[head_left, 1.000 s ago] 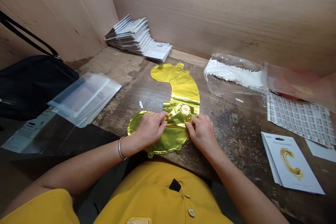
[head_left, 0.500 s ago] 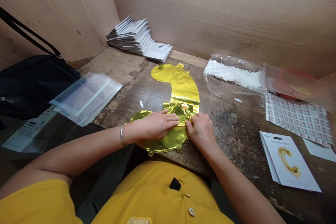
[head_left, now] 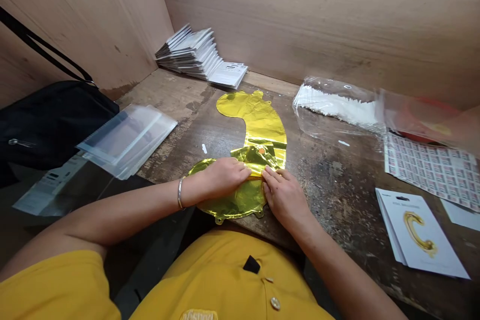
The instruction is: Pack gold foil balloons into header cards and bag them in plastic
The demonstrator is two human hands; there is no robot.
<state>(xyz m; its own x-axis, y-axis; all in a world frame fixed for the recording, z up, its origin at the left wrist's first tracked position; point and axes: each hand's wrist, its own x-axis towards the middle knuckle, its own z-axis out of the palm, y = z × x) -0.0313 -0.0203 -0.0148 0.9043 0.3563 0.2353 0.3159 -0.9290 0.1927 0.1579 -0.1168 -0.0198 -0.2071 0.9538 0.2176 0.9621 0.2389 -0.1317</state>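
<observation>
A flat gold foil balloon (head_left: 264, 121) shaped like a C lies on the wooden table in front of me. Across its middle runs a folded band of foil with a small orange spot on it. My left hand (head_left: 226, 178) pinches the left part of this fold, fingers curled and knuckles up. Close beside it, my right hand (head_left: 284, 193) grips the fold's right part, with the fingers over the foil and the thumb partly hidden. The lower lobe of the balloon, with small tabs on its rim, spreads under my hands near the table's front edge.
Clear plastic sleeves (head_left: 129, 140) and a black bag (head_left: 48, 120) are at left. Stacked white packets (head_left: 195, 55) stand at the back. A plastic bag of white strips (head_left: 337, 105), a sticker sheet (head_left: 431, 167) and cards picturing a gold C (head_left: 422, 232) lie at right.
My left hand has gone from lying flat to curling its fingers on the fold. My right hand has shifted slightly, its fingers now extended over the foil. The folded flap has moved a little.
</observation>
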